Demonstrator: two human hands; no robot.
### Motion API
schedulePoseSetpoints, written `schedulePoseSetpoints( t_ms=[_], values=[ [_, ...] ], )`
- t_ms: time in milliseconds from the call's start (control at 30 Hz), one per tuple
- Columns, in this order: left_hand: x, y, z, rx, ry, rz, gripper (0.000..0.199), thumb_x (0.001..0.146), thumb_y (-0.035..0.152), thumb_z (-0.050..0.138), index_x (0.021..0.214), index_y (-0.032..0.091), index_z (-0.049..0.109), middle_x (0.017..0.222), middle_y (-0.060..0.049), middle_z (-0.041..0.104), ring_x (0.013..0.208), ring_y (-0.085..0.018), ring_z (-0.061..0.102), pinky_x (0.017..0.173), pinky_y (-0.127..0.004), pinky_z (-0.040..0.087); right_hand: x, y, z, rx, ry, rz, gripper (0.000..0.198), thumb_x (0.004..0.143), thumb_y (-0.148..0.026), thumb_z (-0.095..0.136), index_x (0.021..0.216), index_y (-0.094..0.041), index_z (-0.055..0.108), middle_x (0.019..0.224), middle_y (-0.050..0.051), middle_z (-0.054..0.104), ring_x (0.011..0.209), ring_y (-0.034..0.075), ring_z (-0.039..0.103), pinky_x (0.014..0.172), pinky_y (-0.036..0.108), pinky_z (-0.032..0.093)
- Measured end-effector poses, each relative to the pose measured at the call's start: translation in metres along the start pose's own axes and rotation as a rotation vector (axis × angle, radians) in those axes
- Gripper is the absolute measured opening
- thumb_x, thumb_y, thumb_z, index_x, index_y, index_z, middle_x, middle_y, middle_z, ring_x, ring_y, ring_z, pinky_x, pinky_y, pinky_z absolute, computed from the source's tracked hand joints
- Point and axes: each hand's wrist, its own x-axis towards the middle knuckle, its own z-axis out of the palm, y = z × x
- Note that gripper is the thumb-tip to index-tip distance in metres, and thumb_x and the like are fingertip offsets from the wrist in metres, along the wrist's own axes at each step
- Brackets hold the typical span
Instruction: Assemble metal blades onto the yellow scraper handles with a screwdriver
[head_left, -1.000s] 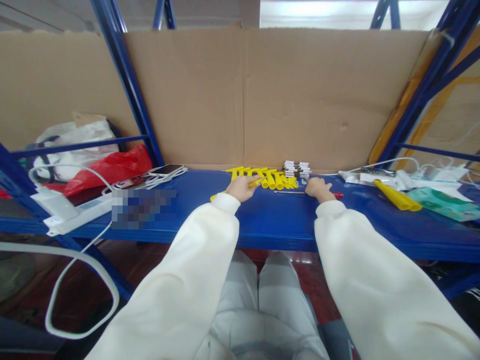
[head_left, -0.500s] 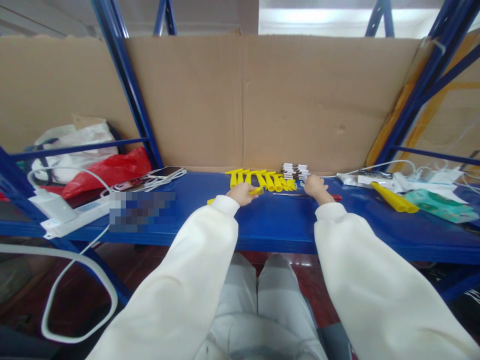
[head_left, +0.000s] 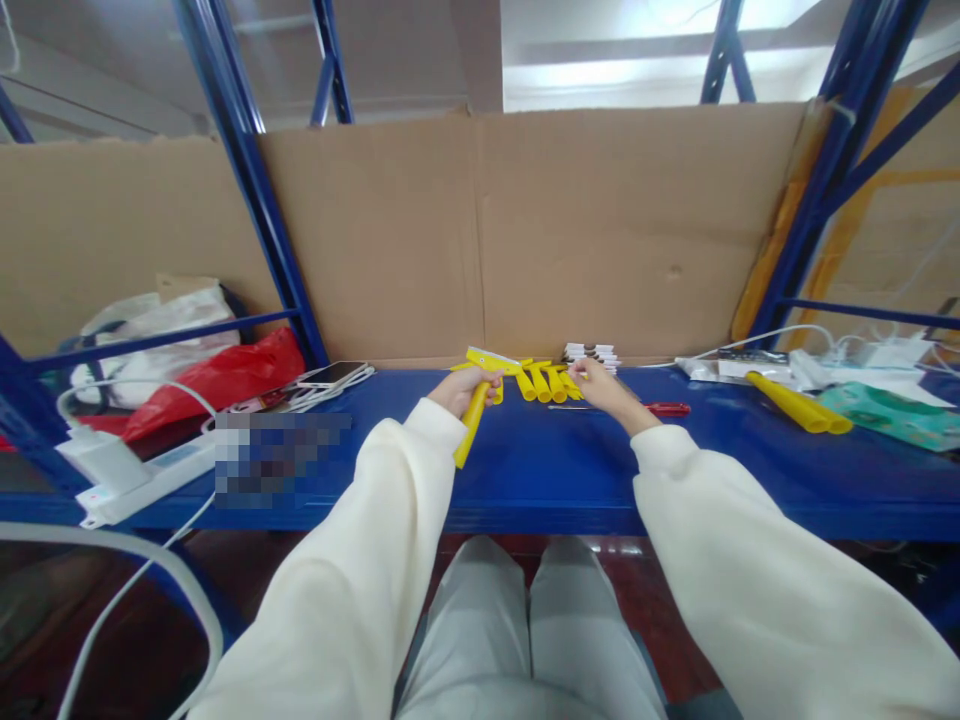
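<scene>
My left hand (head_left: 474, 388) is closed around a yellow T-shaped scraper (head_left: 470, 432). Its handle slants down towards me, and its wide head with a pale edge points away at the top. To the right of that head, my right hand (head_left: 596, 385) has thumb and fingers pinched together; whatever is between them is too small to make out. Several more yellow scrapers (head_left: 541, 383) lie in a row on the blue table just behind and between my hands. Under my right hand's wrist side lies a red-handled screwdriver (head_left: 667, 409), its thin shaft pointing left.
Small white stacked packs (head_left: 592, 352) stand behind my right hand against the cardboard panel (head_left: 600, 230). To the right are yellow tubes (head_left: 799, 402) and a green packet (head_left: 889, 413). A phone (head_left: 335, 374), cables and a white power strip (head_left: 157, 478) lie left.
My left hand has raised and turned the scraper, so its handle now shows pointing towards me. My right hand has moved left, nearer to my left hand. The head view has tilted up slightly.
</scene>
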Motion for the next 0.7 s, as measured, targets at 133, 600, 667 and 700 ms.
schedulePoseSetpoints(
  t_ms=[133,600,667,700],
  values=[
    [0.004,-0.008,0.02,0.04,0.102,-0.021,0.017,0.09,0.0,0.053,0.08,0.013,0.058,0.053,0.003,0.053,0.038,-0.007,0.041,0.036,-0.016,0.031,-0.004,-0.007,0.01,0.223,-0.086,-0.109,0.012,0.085,-0.031,0.059,0.076,-0.023,0.061,0.082,0.004,0.066,0.088,0.021,0.062,0.088,0.037,0.052],
    [0.0,-0.018,0.052,0.263,0.156,0.164,0.028,0.087,-0.002,0.06,0.066,0.015,0.055,0.054,-0.001,0.056,0.042,-0.005,0.038,0.043,-0.021,0.027,-0.006,-0.02,0.022,0.143,-0.108,-0.263,0.016,0.085,-0.023,0.061,0.069,-0.023,0.061,0.085,0.004,0.065,0.096,0.023,0.06,0.097,0.043,0.047],
    [0.0,-0.019,0.053,0.272,0.158,0.175,0.027,0.087,-0.002,0.061,0.066,0.015,0.055,0.055,-0.001,0.056,0.043,-0.006,0.038,0.044,-0.022,0.027,-0.007,-0.021,0.022,0.12,-0.086,-0.237,0.016,0.085,-0.022,0.061,0.068,-0.023,0.061,0.085,0.005,0.064,0.096,0.024,0.06,0.097,0.044,0.047],
    [0.0,-0.02,0.054,0.276,0.157,0.175,0.027,0.087,-0.001,0.061,0.066,0.015,0.055,0.056,-0.001,0.056,0.043,-0.006,0.039,0.045,-0.022,0.028,-0.007,-0.022,0.022,0.112,-0.074,-0.224,0.016,0.085,-0.022,0.061,0.068,-0.023,0.061,0.085,0.005,0.064,0.096,0.024,0.061,0.097,0.044,0.047]
  ],
)
